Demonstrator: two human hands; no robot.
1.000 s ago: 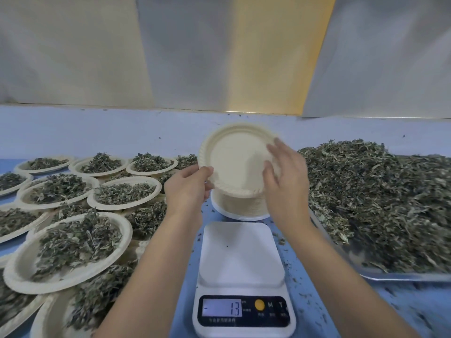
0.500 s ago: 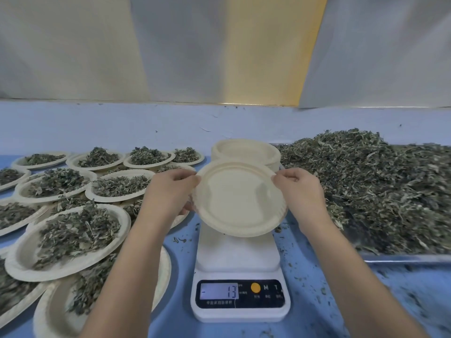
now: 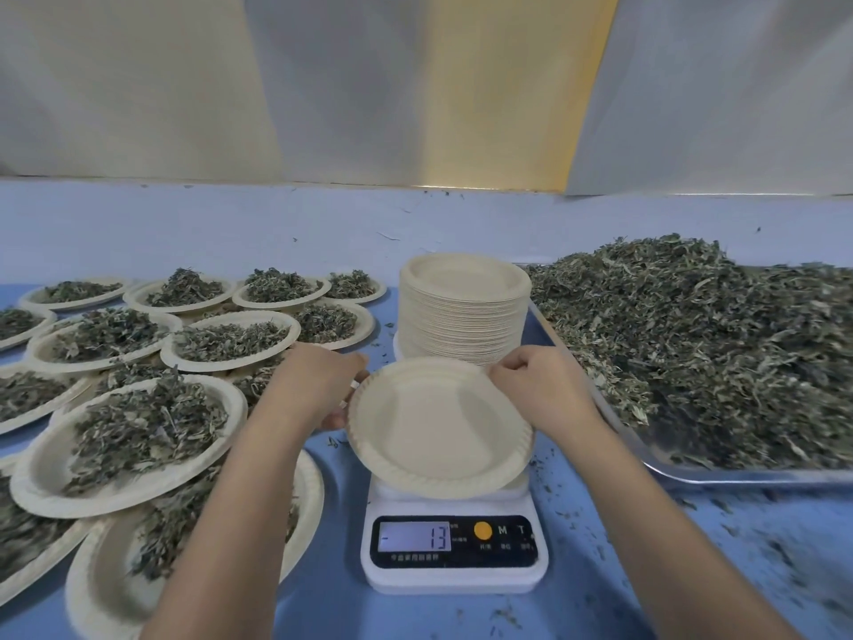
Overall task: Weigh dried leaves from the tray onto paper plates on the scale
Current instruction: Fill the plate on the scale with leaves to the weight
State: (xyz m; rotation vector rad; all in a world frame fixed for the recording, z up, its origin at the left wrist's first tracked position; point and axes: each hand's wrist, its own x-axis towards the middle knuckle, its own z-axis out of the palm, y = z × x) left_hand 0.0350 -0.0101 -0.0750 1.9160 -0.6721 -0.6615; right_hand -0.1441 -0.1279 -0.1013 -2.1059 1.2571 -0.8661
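Observation:
An empty paper plate (image 3: pixel 438 427) sits low over the white scale (image 3: pixel 454 572), covering its platform; whether it rests on it I cannot tell. My left hand (image 3: pixel 318 385) grips the plate's left rim. My right hand (image 3: pixel 540 385) pinches its upper right rim. The scale's display (image 3: pixel 415 538) reads 13 with a minus sign. A metal tray (image 3: pixel 669 468) at the right carries a big heap of dried leaves (image 3: pixel 715 344).
A tall stack of empty paper plates (image 3: pixel 464 311) stands just behind the scale. Several plates filled with dried leaves (image 3: pixel 138 422) crowd the blue table at the left, some overlapping. Leaf crumbs litter the table (image 3: pixel 738 547) at the front right. A wall runs along the back.
Both hands brought the empty plate from up in front of the stack down and toward me, over the scale. It went from tilted to nearly level. The display reading stayed at 13.

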